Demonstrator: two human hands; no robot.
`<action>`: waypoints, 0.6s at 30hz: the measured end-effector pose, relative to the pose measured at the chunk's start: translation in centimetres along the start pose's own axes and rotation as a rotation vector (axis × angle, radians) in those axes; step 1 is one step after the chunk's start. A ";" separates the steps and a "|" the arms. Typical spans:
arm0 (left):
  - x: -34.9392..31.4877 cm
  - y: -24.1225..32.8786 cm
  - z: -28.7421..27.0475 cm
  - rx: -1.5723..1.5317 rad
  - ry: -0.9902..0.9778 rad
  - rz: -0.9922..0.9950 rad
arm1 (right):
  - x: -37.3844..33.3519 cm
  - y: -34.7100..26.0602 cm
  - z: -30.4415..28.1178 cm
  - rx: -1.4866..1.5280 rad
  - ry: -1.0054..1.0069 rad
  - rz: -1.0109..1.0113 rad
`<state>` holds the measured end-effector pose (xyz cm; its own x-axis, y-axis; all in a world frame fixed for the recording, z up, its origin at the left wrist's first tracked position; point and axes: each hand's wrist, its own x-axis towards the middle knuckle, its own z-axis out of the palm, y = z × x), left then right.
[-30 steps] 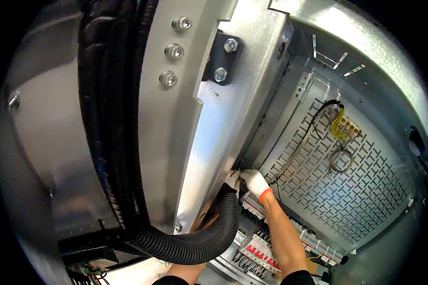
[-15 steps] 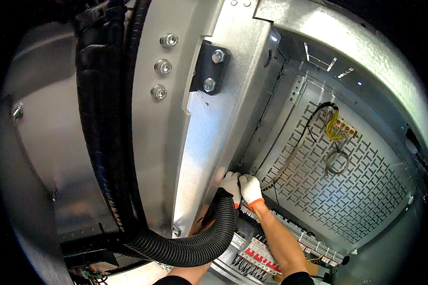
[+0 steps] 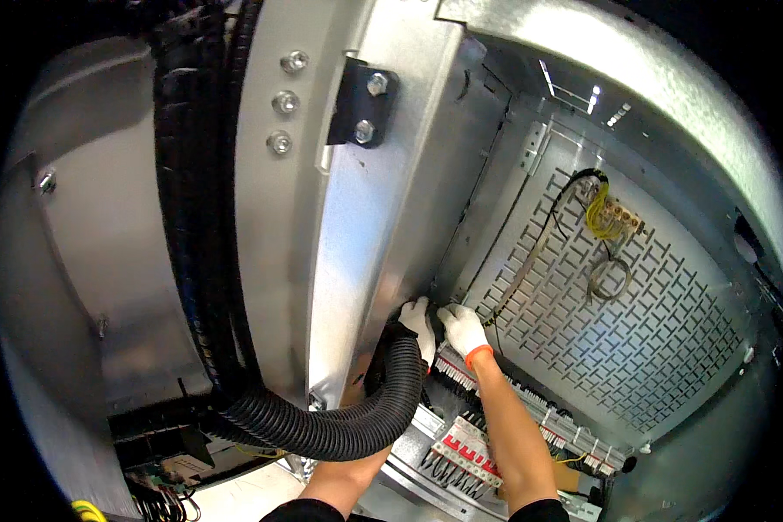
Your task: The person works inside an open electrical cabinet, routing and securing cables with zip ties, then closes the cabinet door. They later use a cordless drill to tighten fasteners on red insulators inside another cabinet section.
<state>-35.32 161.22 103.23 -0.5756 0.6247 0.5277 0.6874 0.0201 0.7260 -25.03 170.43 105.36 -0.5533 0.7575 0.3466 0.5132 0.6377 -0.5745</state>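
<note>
My left hand (image 3: 418, 331), in a white glove with an orange cuff, is at the inner corner of the metal cabinet, beside the upper end of a thick black corrugated conduit (image 3: 400, 374). Its fingers are curled, and what they hold is hidden. Just to the right, my right hand (image 3: 464, 331), gloved the same way, has its fingertips bent together toward a dark strip between the hands. Anything in its grip is too small to make out. The conduit partly covers my left wrist and forearm.
A row of red-switched breakers (image 3: 467, 452) and a terminal strip (image 3: 574, 439) lie below my right forearm. A slotted metal panel (image 3: 618, 322) carries yellow wires (image 3: 598, 213) and a coiled cable (image 3: 610, 280). The cabinet post (image 3: 357, 235) with a bolted black hinge (image 3: 365, 104) stands left.
My hands have moved apart; a dark gap shows between them. The right hand shifted slightly right and the left slightly left and up. The view has also shifted.
</note>
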 end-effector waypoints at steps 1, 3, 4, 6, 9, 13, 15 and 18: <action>-0.9 -0.4 0.0 -0.035 0.142 0.016 | 0.1 -0.8 0.5 0.015 0.036 -0.037; -3.3 -1.9 2.0 -0.124 0.388 0.058 | -0.2 -1.7 1.3 0.018 0.129 -0.005; -4.7 -3.4 4.2 -0.260 0.298 -0.003 | -0.7 -1.0 0.7 -0.018 0.161 -0.030; -4.4 -4.6 6.2 -0.714 0.160 -0.302 | -1.2 -1.5 0.1 -0.066 0.192 -0.166; -1.9 -4.6 8.2 -1.377 -0.050 -0.762 | -0.7 -1.2 0.8 0.288 0.175 -0.045; 2.2 -7.0 11.7 -1.619 -0.221 -0.833 | -0.7 -3.0 1.2 0.885 0.024 0.232; 3.2 -10.3 12.9 -1.271 -0.179 -0.549 | 0.3 -3.1 2.6 0.818 0.021 0.123; 2.6 -8.3 13.4 -0.447 -0.158 -0.175 | 1.1 1.6 3.1 0.313 0.148 -0.154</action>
<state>-36.63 173.12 92.65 -0.5674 0.7533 0.3326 0.3093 -0.1794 0.9339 -26.82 171.81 102.57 -0.4961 0.6828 0.5364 0.1934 0.6891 -0.6983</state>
